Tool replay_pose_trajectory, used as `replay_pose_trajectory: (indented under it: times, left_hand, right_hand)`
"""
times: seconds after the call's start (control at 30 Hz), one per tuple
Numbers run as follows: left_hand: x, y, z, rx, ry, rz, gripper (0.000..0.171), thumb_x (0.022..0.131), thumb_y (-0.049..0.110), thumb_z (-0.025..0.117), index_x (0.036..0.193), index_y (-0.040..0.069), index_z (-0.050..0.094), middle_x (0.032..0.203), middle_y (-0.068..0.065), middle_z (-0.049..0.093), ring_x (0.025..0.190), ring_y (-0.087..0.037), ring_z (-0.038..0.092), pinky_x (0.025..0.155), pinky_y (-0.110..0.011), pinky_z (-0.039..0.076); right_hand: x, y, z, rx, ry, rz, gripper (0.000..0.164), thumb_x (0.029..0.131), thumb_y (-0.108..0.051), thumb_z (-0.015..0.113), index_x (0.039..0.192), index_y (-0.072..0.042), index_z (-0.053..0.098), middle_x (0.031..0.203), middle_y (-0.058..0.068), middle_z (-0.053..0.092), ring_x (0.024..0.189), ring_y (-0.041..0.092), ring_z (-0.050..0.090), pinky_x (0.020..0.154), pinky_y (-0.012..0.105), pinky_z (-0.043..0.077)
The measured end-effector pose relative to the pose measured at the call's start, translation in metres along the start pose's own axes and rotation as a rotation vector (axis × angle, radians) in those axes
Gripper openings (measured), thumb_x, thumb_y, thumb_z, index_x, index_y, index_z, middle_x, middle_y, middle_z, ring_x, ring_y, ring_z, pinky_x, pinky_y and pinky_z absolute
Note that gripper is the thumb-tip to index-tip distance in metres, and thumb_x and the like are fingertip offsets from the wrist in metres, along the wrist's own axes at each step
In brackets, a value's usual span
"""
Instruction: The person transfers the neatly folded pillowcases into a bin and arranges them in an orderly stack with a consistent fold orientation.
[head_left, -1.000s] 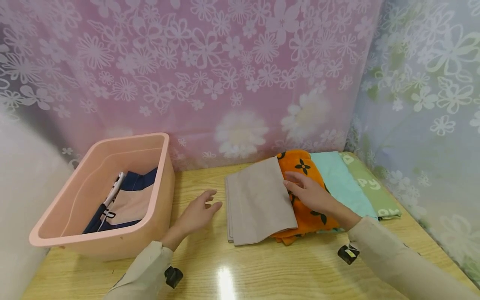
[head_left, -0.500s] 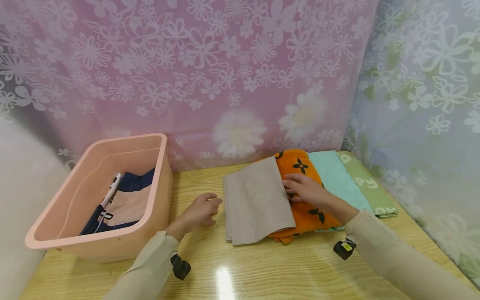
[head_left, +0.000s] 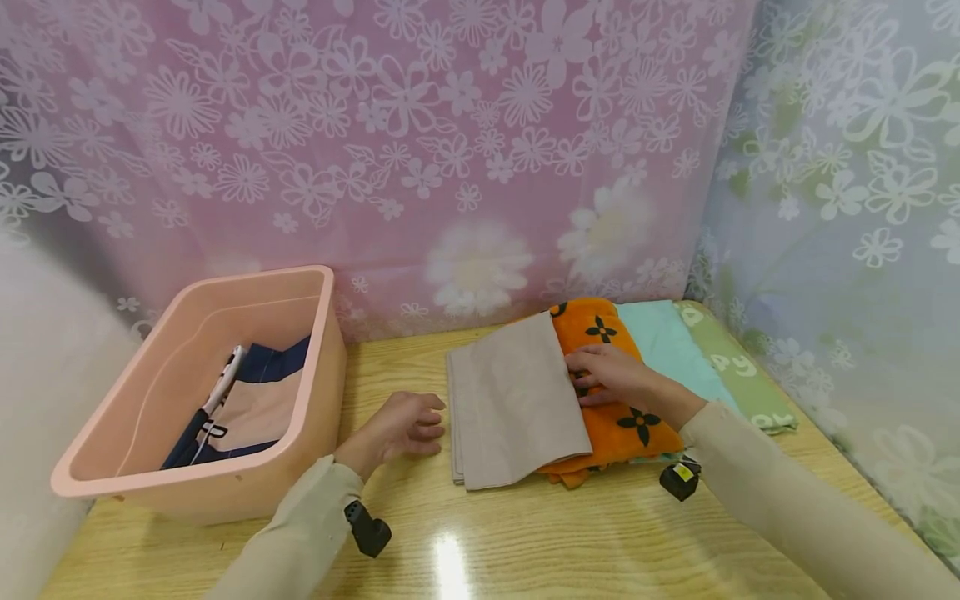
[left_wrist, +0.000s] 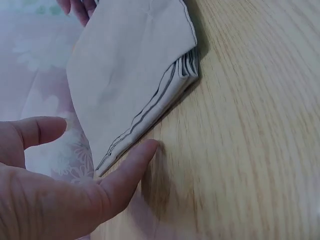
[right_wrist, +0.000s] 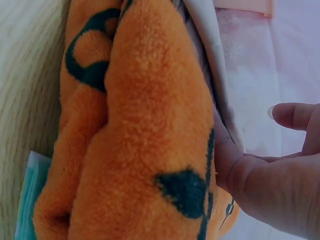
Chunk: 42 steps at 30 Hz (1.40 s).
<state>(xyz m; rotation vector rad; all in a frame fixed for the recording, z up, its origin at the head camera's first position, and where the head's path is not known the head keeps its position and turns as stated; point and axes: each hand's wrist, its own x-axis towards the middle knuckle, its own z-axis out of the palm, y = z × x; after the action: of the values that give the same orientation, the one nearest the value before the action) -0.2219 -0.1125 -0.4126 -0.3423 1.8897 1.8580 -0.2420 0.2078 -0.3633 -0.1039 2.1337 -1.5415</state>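
Note:
A folded beige cloth [head_left: 517, 408] lies on the table, its right part overlapping a folded orange towel [head_left: 641, 429] with dark flower prints. Just off the cloth's left side is my left hand [head_left: 405, 425], fingers loosely bent and holding nothing. In the left wrist view, one fingertip comes right up to the stacked folds, thumb held apart. My right hand [head_left: 615, 377] is over the orange towel, fingertips at the beige cloth's right edge. The right wrist view has its fingers [right_wrist: 227, 155] reaching between towel and beige cloth, partly hidden, with the thumb raised away.
At the left stands a pink plastic tub [head_left: 318, 367] with folded navy, pink and white fabric inside. Right of the orange towel lie a mint cloth [head_left: 678, 350] and a green lettered cloth [head_left: 723, 354]. A flowered curtain [head_left: 375, 167] hangs behind the wooden table [head_left: 420, 533].
My left hand has come down and slightly right, nearer the beige cloth. My right fingertips have settled at that cloth's right edge. The cloths have stayed put.

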Motion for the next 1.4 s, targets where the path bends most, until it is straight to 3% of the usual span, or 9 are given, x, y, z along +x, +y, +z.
replay_pose_trajectory:
  times: [0.3,0.5,0.63,0.83,1.03,1.13,1.27,1.4]
  left_hand:
    - [0.001,0.0,0.004,-0.006,-0.015,-0.028,0.057,0.088,0.012,0.06,0.135,-0.006,0.033,0.116,-0.026,0.047,0.09,-0.032,0.06,0.078,-0.047,0.054]
    - [0.003,0.002,0.007,-0.008,-0.059,-0.037,0.05,0.088,0.013,0.06,0.13,-0.005,0.04,0.115,-0.025,0.049,0.092,-0.031,0.059,0.082,-0.049,0.052]
    - [0.005,0.001,0.007,-0.008,-0.052,-0.048,0.044,0.088,0.013,0.06,0.125,-0.004,0.044,0.11,-0.023,0.052,0.089,-0.029,0.058,0.082,-0.047,0.053]
    - [0.008,-0.005,0.009,-0.023,-0.06,-0.058,0.028,0.086,0.01,0.064,0.109,-0.002,0.053,0.096,-0.012,0.054,0.08,-0.021,0.056,0.079,-0.042,0.054]
    - [0.005,-0.008,0.013,-0.002,-0.11,-0.048,0.013,0.087,0.008,0.062,0.091,0.002,0.052,0.083,-0.007,0.049,0.074,-0.018,0.051,0.071,-0.037,0.053]
    - [0.004,-0.007,0.013,-0.009,-0.122,-0.026,0.015,0.089,0.008,0.06,0.099,0.0,0.051,0.094,-0.012,0.053,0.082,-0.021,0.056,0.073,-0.039,0.053]
    - [0.004,-0.006,0.015,-0.008,-0.156,0.0,0.03,0.092,0.01,0.057,0.118,-0.002,0.046,0.11,-0.021,0.055,0.091,-0.027,0.06,0.076,-0.042,0.053]
    - [0.006,-0.01,0.018,0.023,-0.155,0.0,0.042,0.093,0.009,0.057,0.129,-0.004,0.039,0.11,-0.023,0.058,0.09,-0.027,0.062,0.074,-0.041,0.054]
  right_hand:
    - [0.009,-0.002,0.001,-0.047,0.013,0.057,0.056,0.101,-0.03,0.046,0.143,0.004,0.032,0.139,0.022,0.037,0.121,0.036,0.046,0.084,0.04,0.052]
    - [0.015,-0.003,-0.002,-0.053,0.007,0.06,0.055,0.102,-0.029,0.044,0.143,0.005,0.031,0.139,0.024,0.036,0.118,0.036,0.049,0.083,0.04,0.053]
    - [0.02,-0.003,-0.002,-0.024,-0.013,0.073,0.057,0.102,-0.029,0.044,0.144,0.005,0.028,0.142,0.026,0.034,0.111,0.034,0.056,0.081,0.04,0.054]
    - [0.026,-0.003,-0.002,-0.011,0.001,0.096,0.055,0.101,-0.029,0.047,0.141,0.006,0.031,0.139,0.026,0.039,0.097,0.028,0.064,0.076,0.04,0.055]
    - [0.028,-0.005,0.0,-0.034,0.006,0.106,0.053,0.101,-0.029,0.047,0.14,0.005,0.034,0.138,0.026,0.04,0.096,0.029,0.064,0.075,0.04,0.056]
    - [0.028,-0.007,-0.001,-0.049,-0.002,0.108,0.055,0.1,-0.028,0.048,0.141,0.005,0.032,0.139,0.027,0.038,0.098,0.03,0.063,0.076,0.04,0.055]
    - [0.03,-0.011,-0.005,-0.072,-0.011,0.116,0.056,0.1,-0.027,0.046,0.143,0.006,0.031,0.142,0.029,0.034,0.101,0.031,0.062,0.078,0.041,0.055]
    - [0.034,-0.013,-0.008,-0.083,-0.009,0.125,0.054,0.101,-0.027,0.046,0.142,0.006,0.033,0.142,0.028,0.035,0.101,0.03,0.062,0.08,0.04,0.054]
